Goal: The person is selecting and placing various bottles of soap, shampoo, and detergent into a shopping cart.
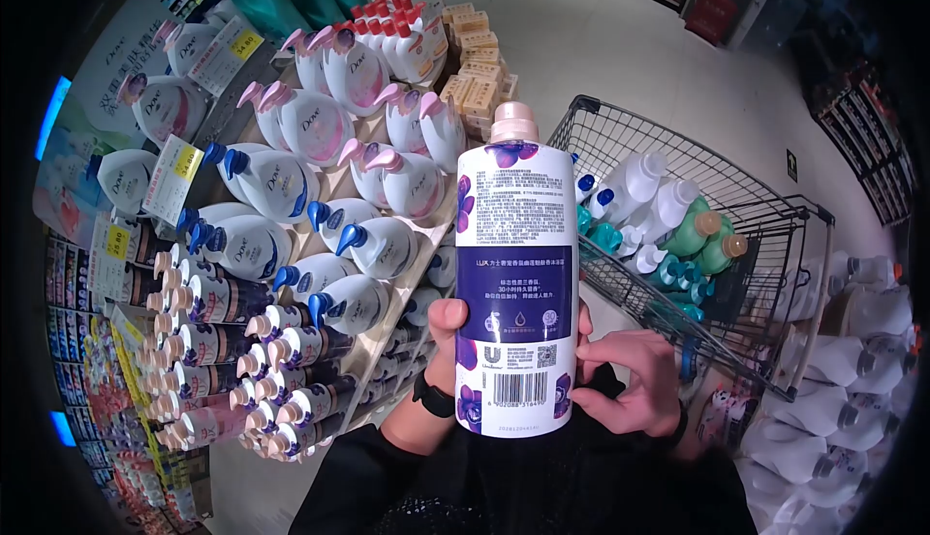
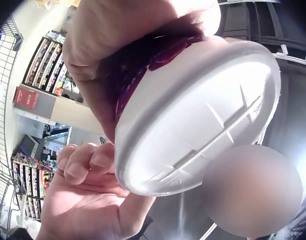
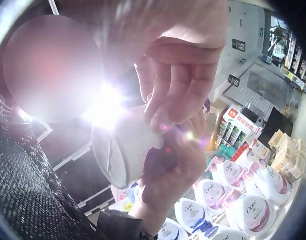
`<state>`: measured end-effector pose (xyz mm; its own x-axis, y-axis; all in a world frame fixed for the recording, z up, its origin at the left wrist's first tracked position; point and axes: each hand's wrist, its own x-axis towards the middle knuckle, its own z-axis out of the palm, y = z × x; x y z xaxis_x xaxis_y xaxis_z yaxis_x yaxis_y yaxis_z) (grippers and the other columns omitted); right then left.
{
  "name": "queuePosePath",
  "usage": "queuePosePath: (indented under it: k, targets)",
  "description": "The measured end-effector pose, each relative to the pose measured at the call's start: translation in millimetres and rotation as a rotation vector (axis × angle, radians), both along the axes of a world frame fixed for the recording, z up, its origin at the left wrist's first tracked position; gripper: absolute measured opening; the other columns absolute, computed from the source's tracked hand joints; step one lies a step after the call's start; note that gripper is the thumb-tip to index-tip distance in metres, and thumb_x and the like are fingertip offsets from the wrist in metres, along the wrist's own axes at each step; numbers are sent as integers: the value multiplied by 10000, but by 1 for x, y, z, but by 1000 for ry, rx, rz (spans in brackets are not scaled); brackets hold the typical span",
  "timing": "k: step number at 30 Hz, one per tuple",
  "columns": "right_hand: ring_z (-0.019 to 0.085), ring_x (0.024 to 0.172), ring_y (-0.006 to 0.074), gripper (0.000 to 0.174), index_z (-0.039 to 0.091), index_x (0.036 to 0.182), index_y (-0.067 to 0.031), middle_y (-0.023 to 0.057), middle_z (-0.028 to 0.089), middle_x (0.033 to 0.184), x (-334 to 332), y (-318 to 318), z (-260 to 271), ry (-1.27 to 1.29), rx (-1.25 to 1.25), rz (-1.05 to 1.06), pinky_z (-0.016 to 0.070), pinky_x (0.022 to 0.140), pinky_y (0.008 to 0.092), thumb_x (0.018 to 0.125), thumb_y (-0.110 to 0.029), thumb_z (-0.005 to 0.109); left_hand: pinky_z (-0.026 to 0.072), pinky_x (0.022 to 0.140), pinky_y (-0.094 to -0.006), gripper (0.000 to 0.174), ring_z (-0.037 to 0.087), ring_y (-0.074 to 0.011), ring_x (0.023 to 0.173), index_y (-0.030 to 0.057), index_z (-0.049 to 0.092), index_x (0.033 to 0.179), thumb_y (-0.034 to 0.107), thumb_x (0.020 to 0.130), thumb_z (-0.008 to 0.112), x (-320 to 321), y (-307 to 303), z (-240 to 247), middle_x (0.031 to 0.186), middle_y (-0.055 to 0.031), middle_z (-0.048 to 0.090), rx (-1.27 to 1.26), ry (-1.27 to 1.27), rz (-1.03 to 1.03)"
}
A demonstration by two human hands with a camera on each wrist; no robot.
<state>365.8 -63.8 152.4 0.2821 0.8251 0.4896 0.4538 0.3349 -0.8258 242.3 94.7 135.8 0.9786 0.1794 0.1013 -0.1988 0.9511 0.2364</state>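
— How is the bottle (image 1: 516, 244) held?

— It is gripped low down by both hands. The left hand (image 1: 448, 327) is wrapped round its left edge: the thumb is laid on the purple band and the fingers are hidden behind. The right hand (image 1: 632, 380) is curled against the lower right edge, with the fingertips pressed to the label beside the barcode.

— And where is it kept?

— It is held upright in front of the chest, pink cap uppermost, with the back label turned to the head camera. It is seen between the shelf display and the cart (image 1: 620, 138). In both wrist views only its white base is shown from below.

— What can be read on it?

— "LUX" is printed in white on the dark purple band, followed by Chinese characters. The white panel above is filled with print too small to be read. A "U" emblem, a QR code and a barcode are set at the foot.

— And around it?

— A black watch (image 1: 433, 397) is worn on the left wrist. White pump bottles (image 1: 291, 182) marked "Dove", topped in pink or blue, are stacked on the left. Yellow price tags (image 1: 184, 162) are hung among them, but their figures cannot be made out. White and green bottles are piled in the cart.
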Motion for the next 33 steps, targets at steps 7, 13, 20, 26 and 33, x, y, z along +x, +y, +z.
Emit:
queuePosePath:
  k: [7,13,20,26,33]
  targets:
    - [613,572,127,392,657,1116,-18,23,636,696,9,25,5,-102,-153,-93,491,569,231,748,-43,791,490,971,-384,929,623,-259,1087,-38,405,1380,354,641,808,-17,39,-9,1225,-176,604,706,368,201]
    - [560,562,61,603,559,1254,-12,18,629,720,20,37,12,157,-255,-180,459,529,211,735,-109,850,491,919,-423,846,605,-388,1049,28,521,1253,205,491,842,-10,42,-34,1158,-180,609,1772,619,545]
    - [521,501,73,513,579,1117,-28,26,600,664,20,48,11,63,-522,-257,432,492,244,715,-156,871,474,900,-444,864,572,-383,1040,49,509,1264,163,478,850,-21,45,-61,1137,-160,596,1869,556,550]
    - [671,579,211,404,597,1019,-55,92,652,683,-6,174,100,-121,-618,-303,513,538,315,736,-185,854,465,927,-452,862,568,-381,1076,59,511,1281,186,495,843,-43,179,13,1157,-159,601,1837,462,355]
    - [685,604,269,293,600,897,-26,128,652,697,114,82,13,-186,-521,-179,531,546,335,783,-203,805,448,995,-446,862,563,-375,1160,47,505,1331,244,572,863,69,63,-93,1257,-169,591,1738,424,511]
